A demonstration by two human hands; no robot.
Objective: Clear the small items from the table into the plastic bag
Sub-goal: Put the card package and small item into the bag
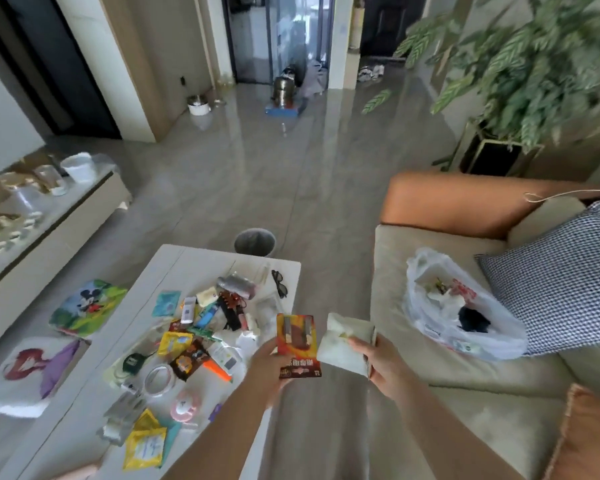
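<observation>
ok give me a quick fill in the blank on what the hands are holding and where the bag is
1. The left hand holds a red and orange ____.
2. The right hand grips a pale ____ packet.
3. The plastic bag lies open on the ____.
4. The black glasses lie on the white ____.

Missing words: packet; white; sofa; table

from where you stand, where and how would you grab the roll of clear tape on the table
The tape roll lies flat on the white table, hole facing up, wrappers close around it. Probably best from straight above: one finger inside the hole, thumb on the outer rim, pinching the ring wall on its near side.
</observation>
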